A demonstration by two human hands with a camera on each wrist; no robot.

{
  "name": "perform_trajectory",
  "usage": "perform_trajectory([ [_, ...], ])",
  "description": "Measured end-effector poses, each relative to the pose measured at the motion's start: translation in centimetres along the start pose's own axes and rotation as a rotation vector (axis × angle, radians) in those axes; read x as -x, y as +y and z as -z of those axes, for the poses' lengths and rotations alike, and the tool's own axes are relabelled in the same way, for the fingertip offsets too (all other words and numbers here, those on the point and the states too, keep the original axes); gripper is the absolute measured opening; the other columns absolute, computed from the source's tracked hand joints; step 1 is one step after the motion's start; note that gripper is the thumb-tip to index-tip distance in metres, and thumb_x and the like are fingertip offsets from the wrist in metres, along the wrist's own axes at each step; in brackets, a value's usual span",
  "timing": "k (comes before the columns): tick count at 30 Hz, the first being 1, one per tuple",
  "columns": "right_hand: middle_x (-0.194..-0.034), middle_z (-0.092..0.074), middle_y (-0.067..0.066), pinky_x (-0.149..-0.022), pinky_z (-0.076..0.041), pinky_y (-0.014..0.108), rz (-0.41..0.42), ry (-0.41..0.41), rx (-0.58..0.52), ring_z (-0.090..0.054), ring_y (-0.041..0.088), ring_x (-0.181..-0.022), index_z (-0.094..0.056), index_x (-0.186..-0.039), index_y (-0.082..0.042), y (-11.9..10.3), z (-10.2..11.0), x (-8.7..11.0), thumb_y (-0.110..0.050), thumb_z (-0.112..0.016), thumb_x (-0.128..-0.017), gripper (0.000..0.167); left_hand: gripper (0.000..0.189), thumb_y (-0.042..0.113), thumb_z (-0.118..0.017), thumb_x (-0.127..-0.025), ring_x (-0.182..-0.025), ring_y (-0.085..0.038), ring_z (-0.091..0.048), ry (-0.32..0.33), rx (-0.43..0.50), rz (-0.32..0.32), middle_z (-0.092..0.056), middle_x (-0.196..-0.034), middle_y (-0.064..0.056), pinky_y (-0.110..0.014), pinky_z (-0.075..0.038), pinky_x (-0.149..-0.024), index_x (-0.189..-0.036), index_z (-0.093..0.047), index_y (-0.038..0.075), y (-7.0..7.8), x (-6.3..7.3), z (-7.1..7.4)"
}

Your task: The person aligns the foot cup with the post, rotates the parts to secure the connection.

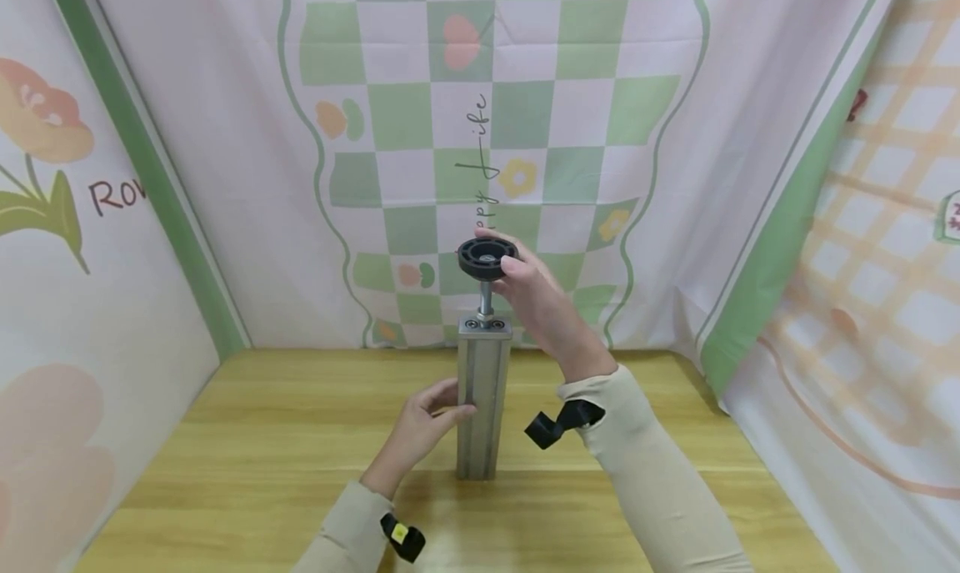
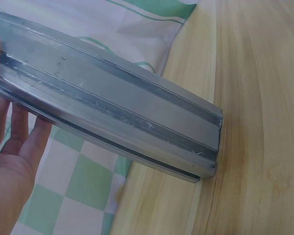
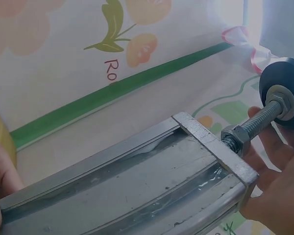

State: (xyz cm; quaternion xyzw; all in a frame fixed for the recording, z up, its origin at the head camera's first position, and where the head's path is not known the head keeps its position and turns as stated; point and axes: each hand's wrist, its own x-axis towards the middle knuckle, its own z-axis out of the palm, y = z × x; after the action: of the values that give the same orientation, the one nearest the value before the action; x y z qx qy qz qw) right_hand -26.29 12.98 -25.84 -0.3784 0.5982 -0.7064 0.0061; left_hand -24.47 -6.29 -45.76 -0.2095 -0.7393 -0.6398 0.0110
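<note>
Behind your work, a printed curtain (image 1: 408, 114) fills the upper middle of the frame, and below it your wooden tabletop (image 1: 300, 406) spans the lower part. Your metal profile (image 1: 483, 406) stands upright on it, just below the middle of the frame. As far as the views show, the pieces look largely joined: the fittings are already in place at the profile's upper end, but you can't tell from here whether they are fully tightened or whether any turning is left. Your right hand (image 1: 536, 302), right of centre, is closed around the rim of the black foot, thumb over its near edge, fingers behind. Your left hand (image 1: 423, 419), lower left of centre, grips the profile's side between thumb and fingers, only narrowly parted by its width. The black foot (image 1: 471, 266) sits well above the end plate (image 1: 485, 331), carried on a threaded rod (image 3: 260, 121) that rises from it. Smallest, a hex nut (image 3: 236, 139) rides on that rod near the plate, with a little thread showing between.
</note>
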Motion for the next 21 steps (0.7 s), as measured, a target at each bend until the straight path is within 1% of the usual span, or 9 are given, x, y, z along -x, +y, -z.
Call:
perform_trajectory([
  [3,-0.14,-0.049,0.018,-0.111,-0.033,0.047,0.009,0.039,0.073,-0.048,0.027,-0.129,-0.035,-0.15,-0.001,0.0,0.1,0.1,-0.031,-0.05,-0.095,0.065,0.044,0.035,-0.075,-0.092,-0.11,-0.02,-0.064,0.002,0.003,0.001,-0.07,-0.113,-0.001,-0.044,-0.05,-0.1,-0.131,-0.066,0.017,0.0,0.0,0.0],
  [6,-0.136,-0.052,0.018,-0.108,-0.039,0.044,-0.007,0.1,0.13,-0.052,0.027,-0.123,-0.037,-0.146,-0.003,-0.1,-0.1,0.2,-0.044,-0.064,-0.093,0.072,0.043,0.033,-0.075,-0.092,-0.111,-0.021,-0.063,0.004,0.009,0.009,-0.07,-0.113,-0.001,-0.043,-0.05,-0.1,-0.13,-0.066,0.017,0.1,0.0,0.0],
  [9,-0.132,-0.054,0.017,-0.102,-0.045,0.039,-0.039,0.161,0.156,-0.056,0.027,-0.118,-0.036,-0.141,-0.006,-0.5,-0.5,0.3,-0.059,-0.077,-0.081,0.09,0.042,0.031,-0.075,-0.092,-0.111,-0.022,-0.063,0.003,0.014,0.008,-0.07,-0.113,-0.003,-0.044,-0.05,-0.1,-0.13,-0.066,0.017,0.2,0.1,0.0],
  [11,-0.131,-0.054,0.016,-0.097,-0.048,0.034,-0.054,0.19,0.16,-0.057,0.027,-0.116,-0.034,-0.139,-0.007,-0.7,-0.8,0.3,-0.061,-0.082,-0.075,0.097,0.042,0.03,-0.075,-0.092,-0.111,-0.022,-0.063,0.003,0.016,0.006,-0.07,-0.113,-0.003,-0.043,-0.05,-0.099,-0.13,-0.066,0.017,0.2,0.1,0.0],
  [13,-0.13,-0.053,0.015,-0.091,-0.051,0.031,-0.055,0.211,0.167,-0.058,0.028,-0.113,-0.031,-0.137,-0.006,-0.8,-1.1,0.3,-0.056,-0.083,-0.076,0.095,0.042,0.03,-0.075,-0.092,-0.111,-0.021,-0.063,0.001,0.017,0.004,-0.07,-0.113,-0.003,-0.043,-0.051,-0.099,-0.13,-0.066,0.017,0.2,0.1,0.0],
  [16,-0.131,-0.051,0.014,-0.087,-0.052,0.029,-0.037,0.222,0.175,-0.058,0.028,-0.112,-0.028,-0.136,-0.006,-0.8,-1.3,0.4,-0.049,-0.084,-0.079,0.09,0.041,0.03,-0.075,-0.092,-0.111,-0.021,-0.063,-0.001,0.017,0.002,-0.07,-0.114,-0.002,-0.043,-0.05,-0.1,-0.13,-0.066,0.018,0.2,0.1,0.0],
  [18,-0.135,-0.049,0.012,-0.089,-0.053,0.031,-0.017,0.215,0.192,-0.057,0.028,-0.114,-0.028,-0.14,-0.01,-0.7,-1.4,0.5,-0.05,-0.082,-0.081,0.09,0.042,0.031,-0.075,-0.092,-0.112,-0.021,-0.063,-0.002,0.017,0.0,-0.07,-0.114,-0.002,-0.042,-0.05,-0.1,-0.131,-0.066,0.018,0.2,0.1,0.0],
  [19,-0.138,-0.048,0.01,-0.093,-0.052,0.033,-0.007,0.206,0.204,-0.056,0.027,-0.117,-0.027,-0.143,-0.013,-0.7,-1.4,0.5,-0.052,-0.08,-0.082,0.09,0.042,0.031,-0.074,-0.093,-0.112,-0.021,-0.063,-0.004,0.018,-0.005,-0.07,-0.114,-0.002,-0.043,-0.05,-0.1,-0.131,-0.065,0.017,0.2,0.1,0.0],
  [21,-0.144,-0.046,0.008,-0.102,-0.046,0.039,0.012,0.181,0.237,-0.053,0.025,-0.124,-0.024,-0.151,-0.016,-0.5,-1.2,0.6,-0.058,-0.071,-0.087,0.09,0.043,0.032,-0.074,-0.093,-0.111,-0.021,-0.063,-0.005,0.014,-0.006,-0.07,-0.114,-0.002,-0.043,-0.05,-0.1,-0.131,-0.065,0.017,0.2,0.1,0.0],
])
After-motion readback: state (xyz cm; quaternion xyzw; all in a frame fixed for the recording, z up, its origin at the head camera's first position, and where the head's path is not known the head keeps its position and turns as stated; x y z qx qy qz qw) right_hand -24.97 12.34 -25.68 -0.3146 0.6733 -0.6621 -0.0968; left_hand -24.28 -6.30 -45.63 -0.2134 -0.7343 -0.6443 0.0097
